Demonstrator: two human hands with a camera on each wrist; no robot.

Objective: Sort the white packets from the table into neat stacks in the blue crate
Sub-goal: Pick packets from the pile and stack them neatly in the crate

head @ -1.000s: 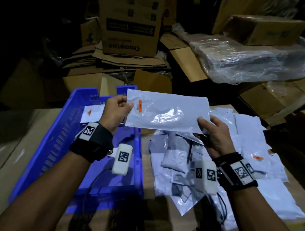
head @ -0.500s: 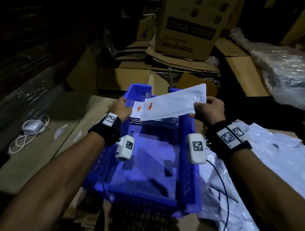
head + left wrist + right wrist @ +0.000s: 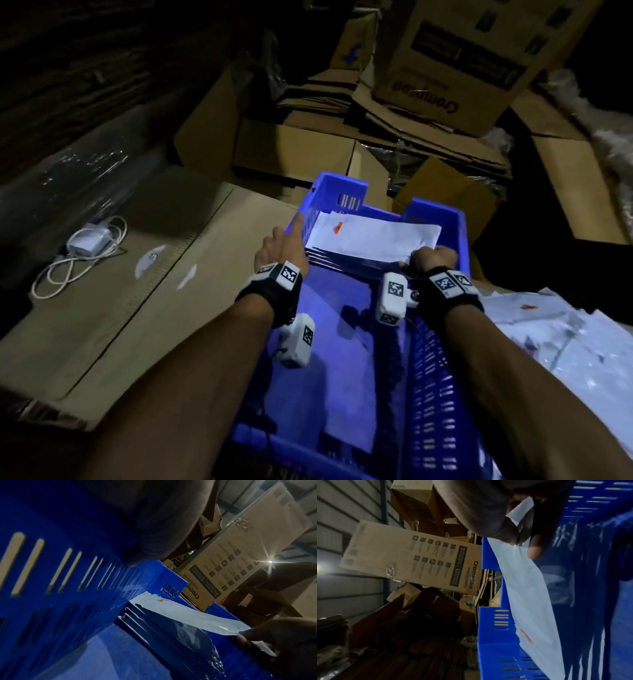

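While the blue crate [image 3: 442, 394] holds one stack [image 3: 342, 260] at its far end, the top white packet [image 3: 370, 236] stays pinched by the right hand [image 3: 433, 258]; left hand [image 3: 279, 248] released, forefinger extended. Risk: an uneven release could skew the slippery packet off the stack.

Glossy white plastic packet [image 3: 370, 240], slotted blue moulded-plastic crate [image 3: 442, 394], matt brown corrugated cardboard boxes [image 3: 459, 65]

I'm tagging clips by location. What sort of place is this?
Probably a warehouse or stockroom: stacked cardboard boxes, flattened cartons, and loose white packets being sorted into a blue crate.
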